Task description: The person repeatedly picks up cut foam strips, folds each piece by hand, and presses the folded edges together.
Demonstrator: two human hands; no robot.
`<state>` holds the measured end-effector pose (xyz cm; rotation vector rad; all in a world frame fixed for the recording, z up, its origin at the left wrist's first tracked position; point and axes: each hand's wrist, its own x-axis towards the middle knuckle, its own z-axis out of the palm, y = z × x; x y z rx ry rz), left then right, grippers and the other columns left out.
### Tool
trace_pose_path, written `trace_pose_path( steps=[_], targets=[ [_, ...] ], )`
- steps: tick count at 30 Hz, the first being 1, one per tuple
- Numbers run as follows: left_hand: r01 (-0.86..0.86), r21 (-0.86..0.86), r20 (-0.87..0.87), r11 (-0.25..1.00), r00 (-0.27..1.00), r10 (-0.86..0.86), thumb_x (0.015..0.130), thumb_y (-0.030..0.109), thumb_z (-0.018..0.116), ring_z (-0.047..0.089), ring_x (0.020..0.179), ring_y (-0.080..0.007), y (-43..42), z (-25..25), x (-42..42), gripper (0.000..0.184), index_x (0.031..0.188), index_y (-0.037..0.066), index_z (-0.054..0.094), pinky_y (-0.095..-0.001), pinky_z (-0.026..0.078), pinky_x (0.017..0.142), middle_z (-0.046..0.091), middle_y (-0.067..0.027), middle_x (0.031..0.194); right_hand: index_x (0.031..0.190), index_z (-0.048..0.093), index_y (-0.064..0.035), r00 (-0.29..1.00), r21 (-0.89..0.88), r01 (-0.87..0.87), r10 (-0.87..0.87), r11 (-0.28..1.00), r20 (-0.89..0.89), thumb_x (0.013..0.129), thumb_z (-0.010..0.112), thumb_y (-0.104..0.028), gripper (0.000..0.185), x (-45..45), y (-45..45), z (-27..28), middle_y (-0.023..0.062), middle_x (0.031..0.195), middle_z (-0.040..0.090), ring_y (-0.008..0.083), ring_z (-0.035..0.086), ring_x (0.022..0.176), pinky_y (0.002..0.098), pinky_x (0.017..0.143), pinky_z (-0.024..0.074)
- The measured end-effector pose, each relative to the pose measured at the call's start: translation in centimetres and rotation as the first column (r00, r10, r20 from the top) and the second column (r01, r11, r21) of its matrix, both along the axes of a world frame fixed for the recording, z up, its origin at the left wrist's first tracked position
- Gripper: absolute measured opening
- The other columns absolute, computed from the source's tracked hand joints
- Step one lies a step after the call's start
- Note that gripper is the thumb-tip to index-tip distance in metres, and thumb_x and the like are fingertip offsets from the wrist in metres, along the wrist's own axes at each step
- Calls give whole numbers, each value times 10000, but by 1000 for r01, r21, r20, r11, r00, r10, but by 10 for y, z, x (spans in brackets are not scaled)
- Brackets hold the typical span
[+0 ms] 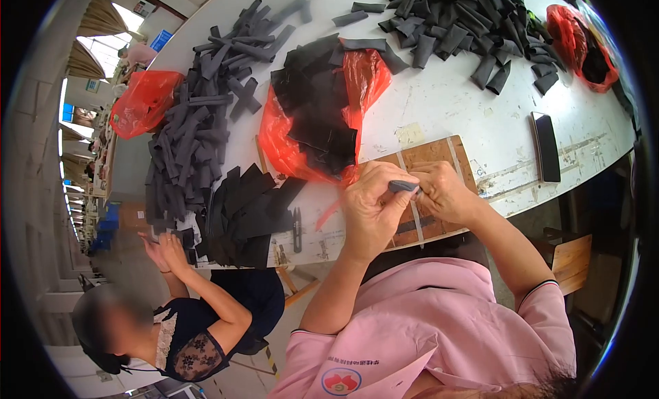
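Note:
A small dark grey rolled fabric piece [403, 186] is held up in front of me, over a worn wooden board [458, 152]. My left hand [373, 210] is closed around it, with one end showing between thumb and fingers. Beside it, my right hand [445, 193] pinches the same piece from the other side; the fingertips partly hide what they grip. Just beyond my left hand, a red plastic bag [274, 148] lies spread under a heap of black fabric pieces [316, 104].
Grey fabric tubes lie in a left pile [192, 138] and a far pile [453, 28]. Thread snips [297, 231] lie beside flat black strips [240, 217]. A phone [546, 146] is at right. A co-worker's hands [168, 251] work at the table's left end.

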<state>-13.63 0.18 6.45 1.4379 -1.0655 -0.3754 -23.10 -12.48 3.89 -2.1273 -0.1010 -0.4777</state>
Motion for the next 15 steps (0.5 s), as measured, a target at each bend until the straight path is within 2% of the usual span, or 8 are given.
trace_pose_path(
  steps=[1, 2, 3, 4, 5, 6, 8, 15],
  targets=[
    [28, 5, 53, 1000, 998, -28, 722, -81, 629, 565, 830, -138, -1, -2, 3, 149, 854, -12, 620, -263, 434, 778, 617, -86, 853, 819, 557, -8, 998, 59, 1, 2, 998, -55, 891, 470, -339, 350, -1, 4, -9, 163, 662, 552, 380, 536, 624, 415, 573, 440],
    [6, -29, -20, 1000, 1000, -6, 725, -83, 625, 567, 832, -142, -4, 2, 3, 151, 860, -16, 619, -268, 434, 784, 618, -91, 851, 817, 559, -6, 995, 108, 6, 5, 994, -100, 888, 475, -337, 348, 2, 4, -16, 162, 667, 557, 380, 539, 630, 417, 578, 440],
    [-22, -55, -97, 998, 995, 17, 728, -85, 621, 569, 834, -147, -4, 6, -1, 152, 865, -19, 618, -272, 434, 790, 619, -96, 849, 814, 566, -15, 997, 19, 30, -28, 999, -69, 881, 490, -322, 324, 7, 4, -17, 150, 674, 565, 373, 548, 658, 418, 597, 440],
    [-53, -65, -180, 996, 983, 41, 731, -87, 616, 571, 836, -151, -1, 11, -7, 153, 871, -23, 617, -277, 434, 796, 621, -101, 847, 804, 566, -18, 996, 36, 23, -20, 999, -83, 876, 497, -326, 323, 5, 6, -16, 146, 667, 562, 367, 549, 658, 418, 596, 437],
    [-43, -185, -357, 982, 934, -26, 767, -42, 616, 573, 844, -161, -2, 20, -13, 158, 924, -34, 607, -287, 432, 804, 619, -118, 880, 794, 566, -22, 996, 47, 17, -13, 999, -90, 871, 504, -329, 322, 5, 4, -12, 142, 659, 558, 361, 549, 659, 418, 594, 435],
    [-26, -223, -323, 975, 945, -49, 789, -13, 607, 570, 851, -164, 0, 20, -9, 145, 932, -36, 603, -286, 436, 803, 615, -121, 894, 784, 565, -26, 995, 61, 12, -6, 998, -102, 866, 511, -333, 322, 4, 3, -7, 138, 652, 555, 355, 550, 659, 417, 592, 432],
    [10, -304, -258, 953, 962, -93, 834, 44, 588, 566, 863, -172, 5, 20, 1, 142, 948, -40, 594, -286, 444, 801, 607, -127, 923, 777, 554, -29, 993, -56, 31, -38, 998, -116, 854, 525, -345, 326, 4, 1, 3, 138, 645, 544, 347, 546, 651, 414, 577, 425],
    [-229, -491, -545, 840, 833, -91, 874, 133, 542, 538, 879, -185, 17, 16, 5, 129, 930, 33, 603, -351, 426, 822, 587, -113, 946, 768, 516, -50, 996, -361, 82, -86, 929, 5, 823, 546, -369, 324, 3, 2, 41, 97, 657, 539, 297, 551, 640, 384, 547, 423]
  ],
)
